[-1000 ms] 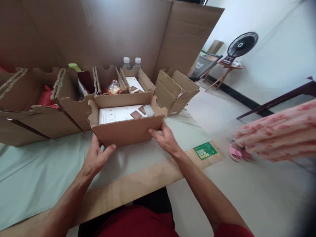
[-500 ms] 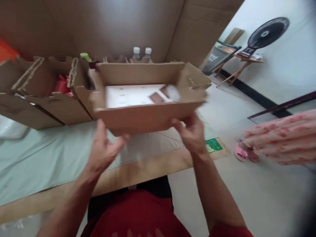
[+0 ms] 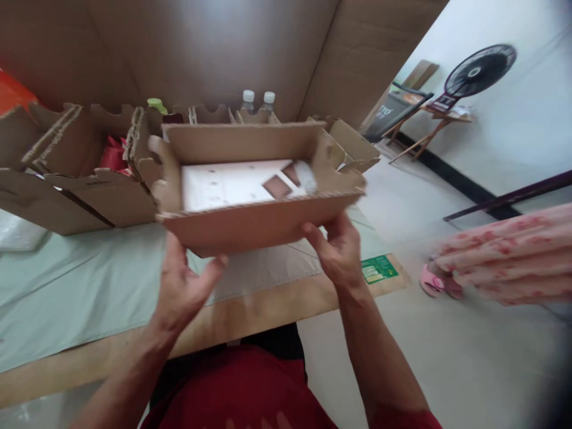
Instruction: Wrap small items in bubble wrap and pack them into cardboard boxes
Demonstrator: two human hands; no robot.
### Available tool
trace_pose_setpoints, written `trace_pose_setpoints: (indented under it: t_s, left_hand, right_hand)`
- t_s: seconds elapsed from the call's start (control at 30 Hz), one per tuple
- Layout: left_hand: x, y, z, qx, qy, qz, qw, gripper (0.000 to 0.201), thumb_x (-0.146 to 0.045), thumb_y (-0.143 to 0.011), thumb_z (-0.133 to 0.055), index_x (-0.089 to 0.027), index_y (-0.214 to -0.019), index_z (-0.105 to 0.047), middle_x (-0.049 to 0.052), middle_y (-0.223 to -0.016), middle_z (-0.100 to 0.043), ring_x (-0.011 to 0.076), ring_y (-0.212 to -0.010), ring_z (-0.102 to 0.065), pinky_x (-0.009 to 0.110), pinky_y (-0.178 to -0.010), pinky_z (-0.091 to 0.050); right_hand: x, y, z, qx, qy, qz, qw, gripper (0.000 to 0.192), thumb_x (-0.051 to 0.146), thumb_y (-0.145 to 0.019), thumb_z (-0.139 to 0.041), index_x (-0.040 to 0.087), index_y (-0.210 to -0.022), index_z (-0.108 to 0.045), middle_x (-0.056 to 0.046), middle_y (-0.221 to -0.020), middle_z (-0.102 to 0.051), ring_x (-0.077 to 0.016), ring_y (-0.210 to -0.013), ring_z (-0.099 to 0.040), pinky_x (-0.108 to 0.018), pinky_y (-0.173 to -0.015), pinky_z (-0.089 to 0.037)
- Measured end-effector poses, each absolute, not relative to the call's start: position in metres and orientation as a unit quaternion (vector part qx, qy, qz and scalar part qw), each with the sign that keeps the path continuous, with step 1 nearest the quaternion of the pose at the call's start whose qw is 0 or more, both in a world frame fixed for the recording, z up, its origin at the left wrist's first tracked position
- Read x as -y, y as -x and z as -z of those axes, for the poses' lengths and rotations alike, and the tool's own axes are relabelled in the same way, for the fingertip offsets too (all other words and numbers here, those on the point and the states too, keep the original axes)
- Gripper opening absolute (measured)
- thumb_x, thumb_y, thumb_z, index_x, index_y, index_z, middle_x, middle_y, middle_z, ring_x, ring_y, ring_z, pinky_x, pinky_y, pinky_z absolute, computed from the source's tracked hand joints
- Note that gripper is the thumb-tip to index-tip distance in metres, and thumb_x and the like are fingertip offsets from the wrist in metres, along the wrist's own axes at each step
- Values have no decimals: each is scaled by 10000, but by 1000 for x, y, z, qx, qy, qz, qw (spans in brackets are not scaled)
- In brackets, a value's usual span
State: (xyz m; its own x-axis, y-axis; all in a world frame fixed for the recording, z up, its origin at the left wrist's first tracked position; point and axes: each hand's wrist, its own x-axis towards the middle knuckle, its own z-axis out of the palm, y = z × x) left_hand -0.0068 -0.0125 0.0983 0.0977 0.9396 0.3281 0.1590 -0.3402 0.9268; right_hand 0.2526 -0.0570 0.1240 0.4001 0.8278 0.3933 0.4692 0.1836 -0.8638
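My left hand (image 3: 181, 286) cups the cardboard tray (image 3: 250, 223) from below at seven o'clock, fingers grasping its underside; my right hand (image 3: 339, 250) pinches the front wall at four. Tray's lifted off the bench (image 3: 89, 286); best kept level so the white box (image 3: 232, 183) inside won't slide.
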Motion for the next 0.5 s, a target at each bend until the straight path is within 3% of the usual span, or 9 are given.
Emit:
trace_pose_setpoints:
  t_s: [0.13,0.3,0.5]
  left_hand:
    - [31,-48,-72,-400,-654,-458,450,632,-369,-863,-719,-240,-1453,-532,109,-1403,-672,314,-1326,-630,490,-1144,-509]
    - [17,-96,-44,-329,-707,-400,481,787,-333,-852,-671,-228,-1594,-429,152,-1573,-565,359,-1480,-514,522,-1199,-464]
    - [-58,-156,-39,-274,-731,-370,503,729,-378,-790,-680,-168,-1474,-538,166,-1464,-651,333,-1363,-608,493,-1181,-477]
  right_hand:
    - [114,-310,-90,467,687,-108,546,382,514,-858,-788,242,-1103,-676,-69,-1021,-748,-293,-1000,-687,-483,-990,-539]
    - [155,-329,-51,383,727,-61,567,381,523,-870,-767,242,-1111,-673,-101,-1077,-748,-332,-1107,-700,-554,-1065,-526]
    - [181,-339,-20,373,743,-32,555,582,460,-878,-783,250,-1385,-588,-137,-1267,-707,-326,-1170,-692,-551,-1063,-547]
